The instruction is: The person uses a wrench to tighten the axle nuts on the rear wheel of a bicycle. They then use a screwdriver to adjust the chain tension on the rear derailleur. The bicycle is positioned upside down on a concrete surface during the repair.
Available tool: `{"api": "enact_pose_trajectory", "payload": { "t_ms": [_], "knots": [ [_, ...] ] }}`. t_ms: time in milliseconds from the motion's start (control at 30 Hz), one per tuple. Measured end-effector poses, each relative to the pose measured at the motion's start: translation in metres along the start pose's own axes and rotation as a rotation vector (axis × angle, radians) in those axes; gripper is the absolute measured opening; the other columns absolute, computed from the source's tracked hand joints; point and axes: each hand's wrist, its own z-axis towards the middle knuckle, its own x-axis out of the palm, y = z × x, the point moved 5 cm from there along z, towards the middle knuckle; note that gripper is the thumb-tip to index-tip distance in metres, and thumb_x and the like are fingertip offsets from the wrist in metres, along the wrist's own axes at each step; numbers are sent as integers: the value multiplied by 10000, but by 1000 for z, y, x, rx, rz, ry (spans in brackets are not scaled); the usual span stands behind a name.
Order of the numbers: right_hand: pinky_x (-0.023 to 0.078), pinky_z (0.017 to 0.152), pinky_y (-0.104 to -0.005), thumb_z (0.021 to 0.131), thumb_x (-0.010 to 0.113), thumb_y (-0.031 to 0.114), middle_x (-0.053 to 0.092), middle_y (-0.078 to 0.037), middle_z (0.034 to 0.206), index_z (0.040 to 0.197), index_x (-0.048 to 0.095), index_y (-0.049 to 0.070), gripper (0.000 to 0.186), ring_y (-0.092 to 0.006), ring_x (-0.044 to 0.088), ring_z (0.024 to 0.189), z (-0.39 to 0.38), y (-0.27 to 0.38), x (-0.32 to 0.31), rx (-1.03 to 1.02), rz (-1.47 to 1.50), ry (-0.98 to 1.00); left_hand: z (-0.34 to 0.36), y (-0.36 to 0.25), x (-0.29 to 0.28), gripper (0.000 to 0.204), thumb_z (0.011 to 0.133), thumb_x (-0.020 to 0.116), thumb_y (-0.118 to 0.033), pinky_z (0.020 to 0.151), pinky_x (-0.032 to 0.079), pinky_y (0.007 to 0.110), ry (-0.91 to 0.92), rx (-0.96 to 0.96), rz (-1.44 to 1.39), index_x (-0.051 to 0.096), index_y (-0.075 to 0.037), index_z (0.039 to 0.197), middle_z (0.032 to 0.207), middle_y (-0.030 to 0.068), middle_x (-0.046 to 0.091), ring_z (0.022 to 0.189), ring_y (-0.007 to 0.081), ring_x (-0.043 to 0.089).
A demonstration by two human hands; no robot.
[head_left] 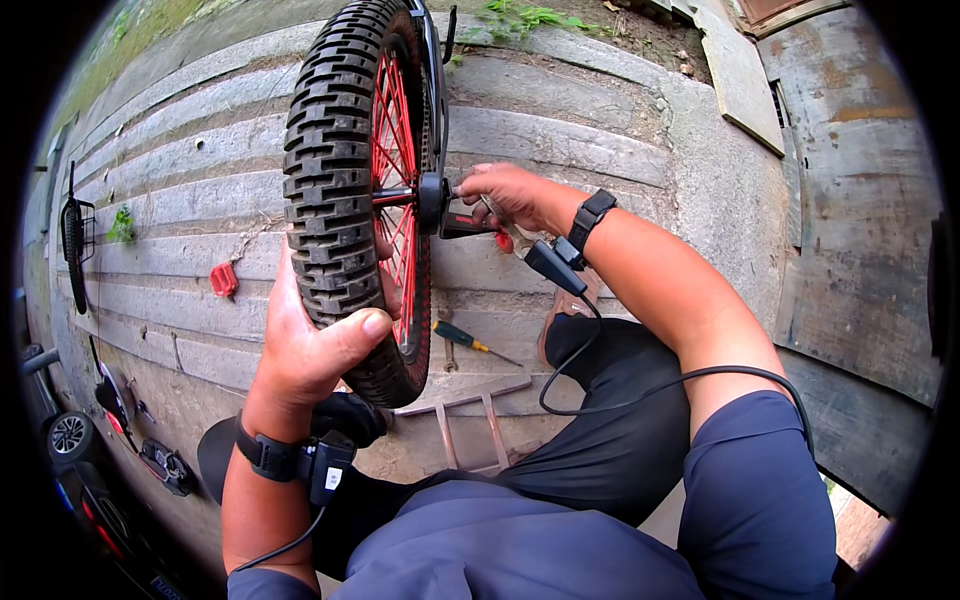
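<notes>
Outdoors — grey slab ground (560,142) | left grip (305,355): clasped round tyre (335,190) | right grip (514,196): half-curled at hub (433,203) — hold unclear

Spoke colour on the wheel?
Red. The spokes show best in the head view, the only one here.

Wears navy-blue short-sleeved fabric shirt (520,545) and black cloth trousers (625,435). Carries black wrist straps (591,217) with dark boxy modules (323,470), white-labelled at left. Trails thin black cables (750,370) from both.

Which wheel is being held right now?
The red-spoked wheel, gripped by the left hand; the silver car wheel at lower left is untouched.
</notes>
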Motion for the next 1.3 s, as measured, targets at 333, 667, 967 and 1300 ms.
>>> {"api": "enact_pose_trajectory", "payload": {
  "t_ms": [333, 667, 967, 1300],
  "knots": [
    [362, 451, -277, 1003, 495, 426, 559, 7, 727, 836, 582, 114, 364, -129, 551, 545, -8, 8, 14, 30, 11, -5, -1, -2, -2, 805, 682, 830, -441, 683, 510, 300, -21, 11, 10, 471, 24, 1233, 883, 92, 617, 744, 163, 617],
    [372, 451, -263, 980, 551, 392, 572, -10, 785, 926, 597, 80, 320, -136, 573, 567, -6, 1, 11, 95, -9, -12, 0, -2, 0, 813, 675, 839, -455, 679, 507, 298, -34, 12, -8, 481, 22, 1227, 927, 81, 597, 756, 155, 611],
    [379, 397, -247, 958, 602, 322, 569, -18, 778, 922, 559, 68, 261, -139, 595, 558, -9, 1, 8, 149, -25, -4, -1, -2, 0, 823, 670, 843, -457, 678, 508, 297, -12, -7, -2, 477, 21, 1231, 932, 84, 600, 751, 158, 613],
    [397, 413, -251, 950, 605, 330, 562, -28, 781, 956, 572, 56, 276, -139, 600, 573, -11, 6, 6, 160, -40, -54, -1, 1, -3, 749, 708, 846, -320, 747, 528, 292, 34, 6, -76, 446, -14, 1262, 980, 65, 613, 811, 134, 625]
  ]
}}
